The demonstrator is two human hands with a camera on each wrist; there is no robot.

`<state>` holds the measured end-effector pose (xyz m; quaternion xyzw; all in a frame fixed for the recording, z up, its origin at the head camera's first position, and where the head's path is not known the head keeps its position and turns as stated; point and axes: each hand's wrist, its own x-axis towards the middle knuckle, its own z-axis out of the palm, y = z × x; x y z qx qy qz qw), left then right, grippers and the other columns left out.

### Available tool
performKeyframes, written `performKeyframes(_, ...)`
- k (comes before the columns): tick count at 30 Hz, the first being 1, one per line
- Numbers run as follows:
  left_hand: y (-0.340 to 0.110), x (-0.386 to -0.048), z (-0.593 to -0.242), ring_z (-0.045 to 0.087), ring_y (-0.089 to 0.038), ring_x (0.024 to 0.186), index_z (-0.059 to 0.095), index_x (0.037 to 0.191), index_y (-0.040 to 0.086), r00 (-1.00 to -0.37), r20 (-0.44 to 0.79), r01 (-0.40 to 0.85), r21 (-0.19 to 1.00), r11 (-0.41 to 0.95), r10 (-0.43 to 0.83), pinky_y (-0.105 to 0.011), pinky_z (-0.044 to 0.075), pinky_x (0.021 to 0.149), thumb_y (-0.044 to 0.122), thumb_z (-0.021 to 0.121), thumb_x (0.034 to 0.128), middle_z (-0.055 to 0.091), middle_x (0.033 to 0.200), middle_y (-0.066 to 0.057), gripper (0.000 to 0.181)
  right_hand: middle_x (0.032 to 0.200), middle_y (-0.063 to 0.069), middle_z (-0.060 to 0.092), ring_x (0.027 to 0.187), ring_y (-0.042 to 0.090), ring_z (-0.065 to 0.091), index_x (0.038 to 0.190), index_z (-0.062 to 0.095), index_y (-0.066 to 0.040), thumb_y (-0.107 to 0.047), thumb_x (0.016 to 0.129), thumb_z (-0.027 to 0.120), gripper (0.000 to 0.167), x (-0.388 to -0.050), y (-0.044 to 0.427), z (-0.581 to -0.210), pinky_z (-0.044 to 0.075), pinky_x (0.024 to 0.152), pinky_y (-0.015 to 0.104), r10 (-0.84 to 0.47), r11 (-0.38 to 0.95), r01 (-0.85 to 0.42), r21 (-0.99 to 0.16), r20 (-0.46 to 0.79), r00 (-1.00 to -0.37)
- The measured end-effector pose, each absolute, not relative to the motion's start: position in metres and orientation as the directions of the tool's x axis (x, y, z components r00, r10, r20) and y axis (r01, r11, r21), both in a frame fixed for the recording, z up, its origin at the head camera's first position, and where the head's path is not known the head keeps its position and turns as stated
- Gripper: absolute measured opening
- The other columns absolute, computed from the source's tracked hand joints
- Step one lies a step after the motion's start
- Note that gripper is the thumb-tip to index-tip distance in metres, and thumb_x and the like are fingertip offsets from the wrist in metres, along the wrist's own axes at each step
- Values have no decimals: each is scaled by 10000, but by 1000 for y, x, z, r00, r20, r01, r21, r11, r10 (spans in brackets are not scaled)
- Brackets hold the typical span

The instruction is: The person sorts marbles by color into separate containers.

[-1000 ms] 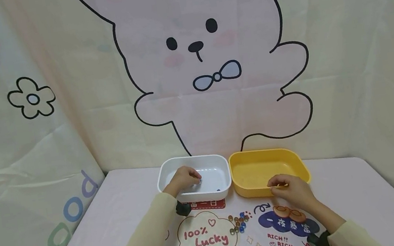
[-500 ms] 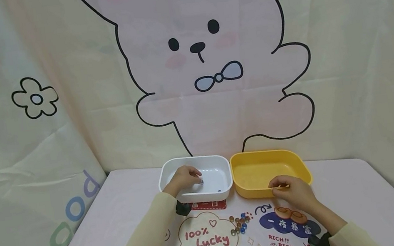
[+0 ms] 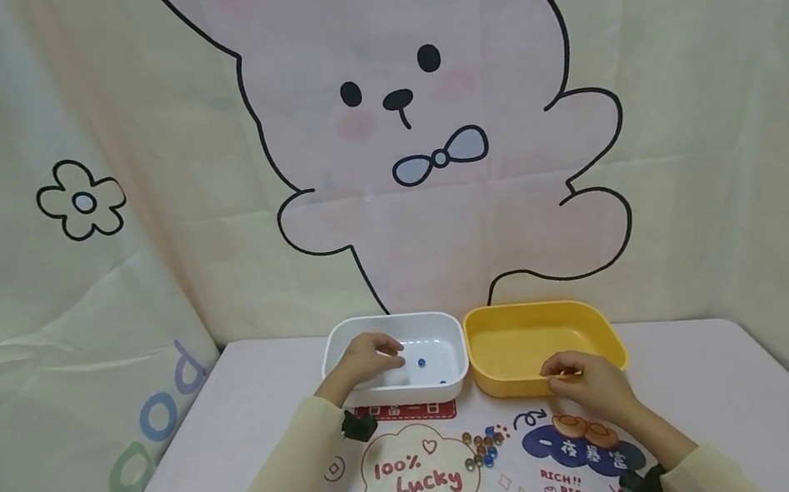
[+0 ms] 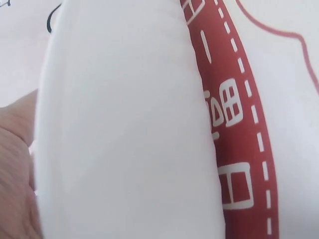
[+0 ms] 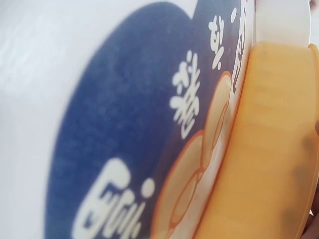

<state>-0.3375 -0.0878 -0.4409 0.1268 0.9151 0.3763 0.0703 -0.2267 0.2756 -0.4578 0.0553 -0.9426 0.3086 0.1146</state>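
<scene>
Counter point(image 3: 749, 398): yellow tub point(image 3: 509, 388) at white tub point(image 3: 415, 395)'s 3 o'clock, long axes approx. 9–3. R grip point(image 3: 588, 383) at yellow's 6 o'clock rim, can't tell if pinching; L grip point(image 3: 366, 357), loosely parted, part-hides white's 9 o'clock half; inside, blue marbles point(image 3: 422, 362) at 3 & 4, latter cut off.

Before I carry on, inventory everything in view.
table: 1, pale, patterned, centre
white tray: 1, white, at table's back
yellow tray: 1, yellow, right of white tray
blue marbles: 2, blue, inside white tray
loose marbles: about ten, brown and blue, in front of trays
backdrop: 1, cream, printed, behind table
wrist pieces: 2, black, at wrists
sleeves: 2, pale yellow, on arms
left hand: 1, bare, over white tray
right hand: 1, bare, at yellow tray's near rim
</scene>
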Motion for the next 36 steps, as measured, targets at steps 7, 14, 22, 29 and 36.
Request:
performKeyframes(7,-88,-325,-433,607,-194,1004,718,1024,170,-967,-14,171,708,685,256,-421,494,910,277,742,825,687,1031,0,227,914,-106,690,903,116,590,894,704,-258,-178,837,721,99,-226,276,-459,520,840,297,-30,798,-167,-578,240,-970)
performKeyframes(14,-86,-314,-427,612,-206,999,723,1023,168,-968,3,178,712,680,251,-410,503,872,300,751,813,691,1023,-2,250,910,-108,688,903,117,591,883,701,-257,-175,833,722,98,-225,276,-460,522,839,300,-36,802,-170,-573,237,-971)
performKeyframes(22,-79,-302,-421,629,-182,948,726,1020,167,-957,42,225,733,643,286,-329,522,751,286,762,806,695,1006,-1,248,913,-108,688,896,116,593,874,698,-267,-169,823,726,114,-226,276,-460,522,837,308,-40,803,-177,-569,245,-969)
performKeyframes(29,-74,-289,-418,635,-137,825,725,1028,130,-936,91,289,752,593,340,-267,513,658,278,759,804,701,984,-8,270,928,-99,691,905,124,595,890,705,-260,-185,825,728,102,-226,276,-460,521,841,312,-35,801,-171,-573,240,-970)
performKeyframes(36,-66,-270,-414,598,-126,798,729,1007,156,-924,141,332,757,563,355,-281,493,684,295,748,810,708,989,4,242,929,-101,690,907,122,592,887,703,-264,-183,824,729,105,-227,276,-459,526,846,320,-38,803,-184,-567,260,-965)
